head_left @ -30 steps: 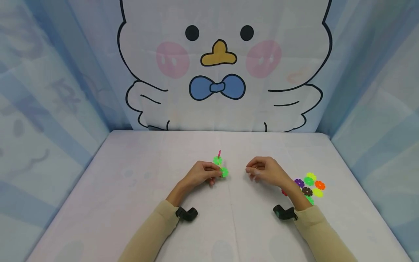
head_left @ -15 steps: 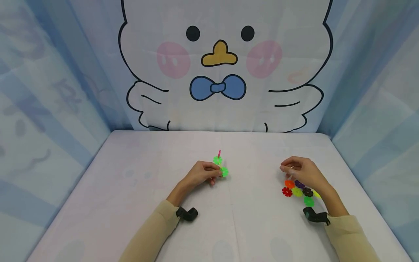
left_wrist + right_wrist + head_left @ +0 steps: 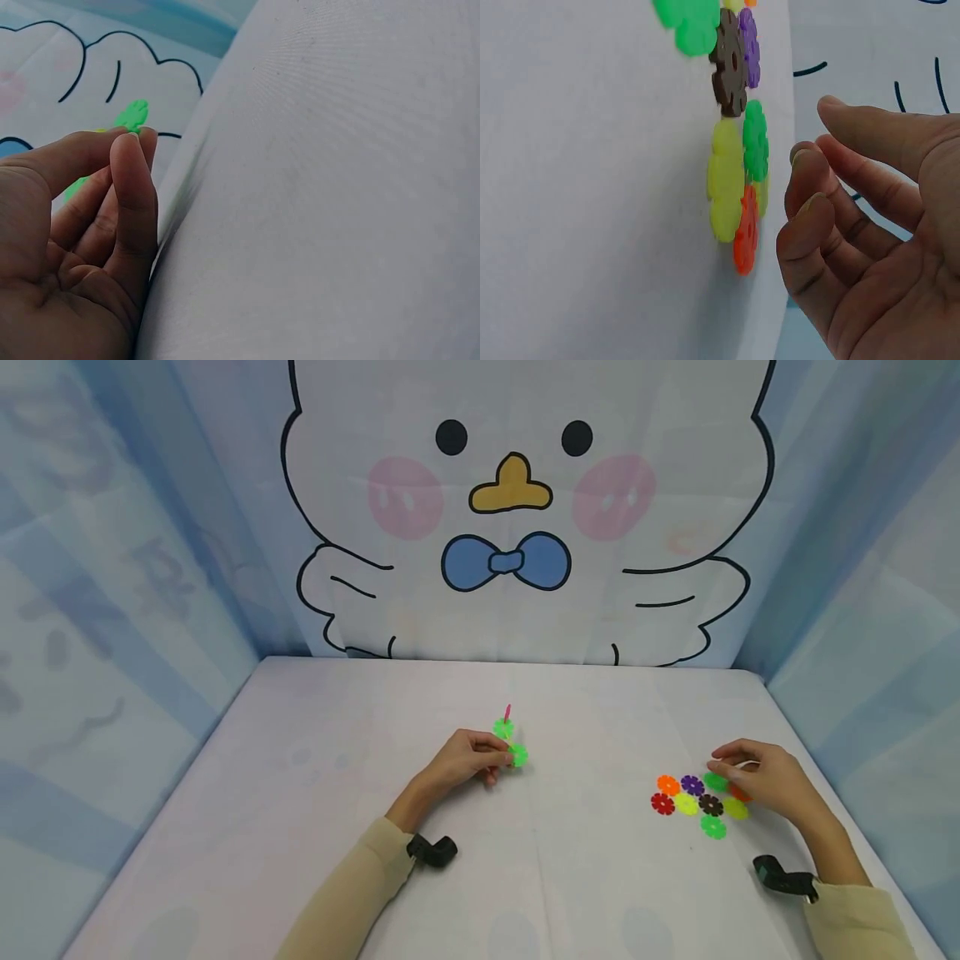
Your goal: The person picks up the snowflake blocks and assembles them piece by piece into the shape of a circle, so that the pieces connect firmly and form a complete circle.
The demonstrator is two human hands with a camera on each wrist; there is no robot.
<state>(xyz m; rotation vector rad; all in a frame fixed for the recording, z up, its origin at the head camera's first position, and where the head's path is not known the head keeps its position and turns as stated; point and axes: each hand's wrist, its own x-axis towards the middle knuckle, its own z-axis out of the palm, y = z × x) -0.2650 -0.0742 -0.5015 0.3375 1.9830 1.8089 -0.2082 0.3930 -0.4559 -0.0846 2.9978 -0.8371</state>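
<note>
My left hand [image 3: 467, 758] pinches a green flower-shaped interlocking disc [image 3: 518, 755] between thumb and fingertips. Joined beyond it are another green disc [image 3: 503, 727] and a pink disc [image 3: 507, 713] seen edge-on; a bit of yellow shows between the greens. In the left wrist view, the fingertips hide part of a green disc [image 3: 135, 114]. My right hand [image 3: 767, 778] hovers over the far right of a group of loose discs, fingers loosely bent, thumb apart, holding nothing. Nearest to it lie a green disc [image 3: 755, 141], a yellow disc [image 3: 725, 180] and an orange-red disc [image 3: 745, 231].
Other loose discs lie flat on the white tabletop [image 3: 585, 860]: orange [image 3: 667, 786], red [image 3: 662, 804], purple [image 3: 692, 786], brown [image 3: 710, 805] and a front green disc [image 3: 713, 827]. A printed cartoon backdrop [image 3: 510, 618] stands behind the table, with blue curtains [image 3: 862, 610] at the sides.
My right hand has moved right, from beside the joined discs to above the far right of the loose group, uncovering several discs. The left hand keeps its grip in nearly the same place.
</note>
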